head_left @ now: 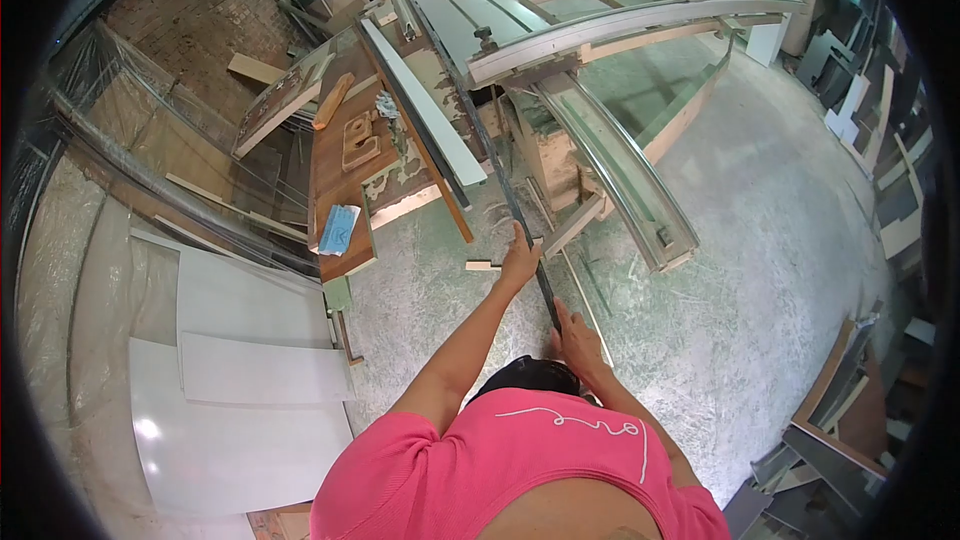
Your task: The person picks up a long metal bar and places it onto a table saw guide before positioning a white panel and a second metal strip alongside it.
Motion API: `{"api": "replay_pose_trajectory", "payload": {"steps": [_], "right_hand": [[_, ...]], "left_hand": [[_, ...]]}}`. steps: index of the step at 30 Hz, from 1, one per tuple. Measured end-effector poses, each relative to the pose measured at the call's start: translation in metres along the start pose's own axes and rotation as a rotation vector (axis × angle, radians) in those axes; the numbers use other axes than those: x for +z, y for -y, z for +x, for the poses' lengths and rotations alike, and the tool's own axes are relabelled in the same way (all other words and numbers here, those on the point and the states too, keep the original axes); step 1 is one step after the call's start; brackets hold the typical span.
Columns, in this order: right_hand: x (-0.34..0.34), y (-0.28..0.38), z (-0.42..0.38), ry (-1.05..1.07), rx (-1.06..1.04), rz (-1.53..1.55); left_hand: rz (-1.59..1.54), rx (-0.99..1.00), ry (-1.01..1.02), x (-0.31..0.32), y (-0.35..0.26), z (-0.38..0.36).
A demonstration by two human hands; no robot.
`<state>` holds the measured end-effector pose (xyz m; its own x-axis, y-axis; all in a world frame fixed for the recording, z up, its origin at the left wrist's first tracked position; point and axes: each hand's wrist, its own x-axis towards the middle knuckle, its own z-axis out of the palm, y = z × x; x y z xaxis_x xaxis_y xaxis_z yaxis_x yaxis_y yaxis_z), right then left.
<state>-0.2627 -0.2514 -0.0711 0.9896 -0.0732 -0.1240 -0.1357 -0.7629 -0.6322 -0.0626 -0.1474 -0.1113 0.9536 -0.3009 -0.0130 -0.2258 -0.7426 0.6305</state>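
Observation:
A long, narrow dark strip [511,194] runs from the sliding table saw [448,12] back toward my body. My left hand [520,262] is closed around the strip partway along it. Nearer my body, my right hand [578,342] grips the strip close to its near end. The strip's far end lies along the saw table, where its exact tip is hard to make out. To its left, a long white panel strip [425,105] rests on the side table, with a brown wooden strip [440,185] alongside.
On the brown side table [335,155] lie a blue packet [340,229], an orange-yellow object [334,102] and a wooden push block [360,143]. The metal sliding carriage [620,170] juts out on the right. White panels [240,420] lean at left; offcuts [840,420] line the right.

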Motion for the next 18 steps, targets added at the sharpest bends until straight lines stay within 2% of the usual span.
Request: {"api": "replay_pose_trajectory", "payload": {"steps": [7,13,18], "right_hand": [[0.003,0.003,0.045,-0.064,-0.069,-0.008],[-0.009,0.007,0.101,-0.039,-0.076,-0.093],[-0.015,0.007,0.147,0.002,-0.077,-0.125]], "left_hand": [[-0.017,-0.029,0.010,-0.013,0.005,0.045],[0.028,-0.172,0.106,-0.032,-0.009,0.092],[0.226,-0.150,0.148,-0.040,-0.015,0.126]]}}
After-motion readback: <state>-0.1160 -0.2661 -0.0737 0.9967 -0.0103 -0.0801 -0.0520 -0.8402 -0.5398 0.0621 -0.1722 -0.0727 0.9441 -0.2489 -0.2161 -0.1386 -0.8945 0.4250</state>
